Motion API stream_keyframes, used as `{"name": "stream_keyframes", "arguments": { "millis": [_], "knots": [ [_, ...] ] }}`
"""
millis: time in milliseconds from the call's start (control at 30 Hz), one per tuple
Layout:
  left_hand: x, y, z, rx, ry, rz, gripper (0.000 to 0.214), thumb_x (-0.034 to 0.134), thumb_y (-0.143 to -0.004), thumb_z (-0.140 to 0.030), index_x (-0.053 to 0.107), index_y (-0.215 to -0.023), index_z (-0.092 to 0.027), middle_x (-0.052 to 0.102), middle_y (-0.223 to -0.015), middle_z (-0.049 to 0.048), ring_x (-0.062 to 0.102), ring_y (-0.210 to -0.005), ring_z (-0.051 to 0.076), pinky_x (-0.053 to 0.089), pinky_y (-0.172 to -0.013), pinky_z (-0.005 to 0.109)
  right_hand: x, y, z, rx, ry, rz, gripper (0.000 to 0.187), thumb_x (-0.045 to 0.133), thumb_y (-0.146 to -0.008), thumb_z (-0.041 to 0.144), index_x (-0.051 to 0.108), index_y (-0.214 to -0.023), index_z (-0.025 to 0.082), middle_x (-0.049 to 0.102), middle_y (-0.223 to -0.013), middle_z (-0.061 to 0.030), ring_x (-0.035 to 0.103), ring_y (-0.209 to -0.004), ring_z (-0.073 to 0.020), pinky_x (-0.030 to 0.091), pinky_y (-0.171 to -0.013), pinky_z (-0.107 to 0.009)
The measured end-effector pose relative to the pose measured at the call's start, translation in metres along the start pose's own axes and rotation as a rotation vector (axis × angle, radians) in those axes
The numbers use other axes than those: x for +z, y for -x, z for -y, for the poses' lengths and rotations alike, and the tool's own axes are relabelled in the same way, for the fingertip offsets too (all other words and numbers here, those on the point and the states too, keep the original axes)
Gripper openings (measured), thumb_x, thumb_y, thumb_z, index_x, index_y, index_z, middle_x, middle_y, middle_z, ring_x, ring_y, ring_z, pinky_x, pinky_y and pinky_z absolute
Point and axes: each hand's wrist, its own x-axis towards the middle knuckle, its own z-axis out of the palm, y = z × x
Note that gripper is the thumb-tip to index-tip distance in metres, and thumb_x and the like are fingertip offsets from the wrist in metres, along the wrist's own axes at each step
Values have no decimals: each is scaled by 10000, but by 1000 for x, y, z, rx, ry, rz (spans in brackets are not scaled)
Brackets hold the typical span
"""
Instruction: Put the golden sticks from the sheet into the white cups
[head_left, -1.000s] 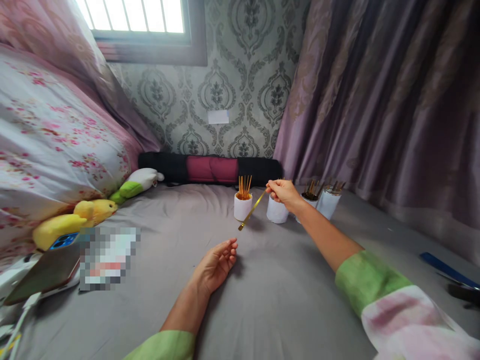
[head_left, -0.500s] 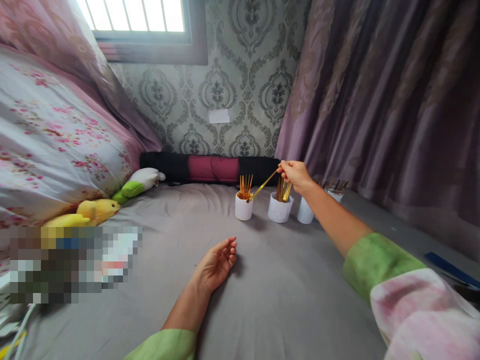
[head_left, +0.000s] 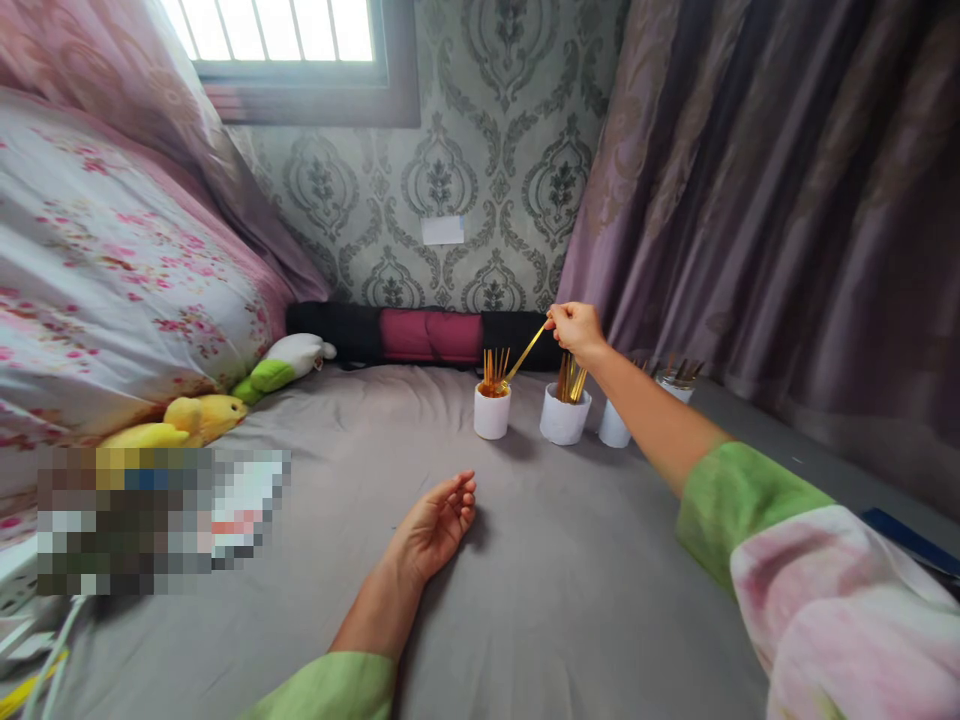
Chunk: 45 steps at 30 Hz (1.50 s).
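My right hand (head_left: 576, 330) pinches the upper end of a thin gold stick (head_left: 529, 350). The stick slants down to the left, its lower end at the mouth of a white cup (head_left: 492, 416) that holds several upright gold-brown sticks (head_left: 495, 366). Below my right hand stands a wider white cup (head_left: 564, 420) with a bunch of gold and brown sticks (head_left: 573, 382). My left hand (head_left: 439, 525) rests on the grey sheet (head_left: 570, 580), fingers loosely curled and nothing in it.
Partly behind my right forearm is another white cup (head_left: 615, 425), with a jar of sticks (head_left: 676, 385) beyond. A black and maroon roll (head_left: 431, 338) lies along the wall. Plush toys (head_left: 214, 418) lie at left; a dark blue object (head_left: 907, 540) lies at right.
My right hand has moved slightly left and up, and the gold stick's lower end has gone from the cup's outer rim to inside its mouth. My left hand has stayed in place.
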Motion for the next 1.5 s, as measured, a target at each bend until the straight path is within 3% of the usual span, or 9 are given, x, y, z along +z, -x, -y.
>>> {"name": "stream_keyframes", "arguments": {
  "millis": [333, 600, 1267, 1500],
  "knots": [
    [-3, -3, 1, 2, -1, 15, 134, 533, -729, -102, 558, -859, -81, 561, -695, 44, 513, -544, 57, 434, -470, 154, 23, 0, -2, -100, 37, 128, 285, 509, -738, 402, 569, -721, 124, 603, -585, -25, 429, -390, -37, 303, -352, -133],
    [-3, -1, 1, 1, 11, 6, 158, 543, -723, -102, 551, -879, -79, 560, -705, 46, 513, -549, 60, 432, -468, 154, 37, -1, -5, -163, 111, 267, 206, 454, -768, 278, 591, -724, 131, 611, -595, -18, 444, -376, -35, 338, -381, -139],
    [-1, -1, 1, 11, 17, -3, 174, 550, -716, -98, 549, -888, -77, 559, -714, 54, 506, -545, 64, 429, -464, 159, 61, 12, -18, -183, 296, 458, 225, 435, -766, 249, 626, -727, 136, 645, -629, -9, 534, -497, -59, 384, -515, -150],
    [-2, -2, 1, 10, 15, -2, 189, 559, -708, -99, 549, -896, -74, 558, -714, 49, 504, -547, 61, 425, -467, 157, 64, 15, -21, -145, 358, 457, 217, 449, -756, 244, 645, -726, 156, 652, -634, 1, 546, -515, -68, 381, -513, -153]
  ]
}}
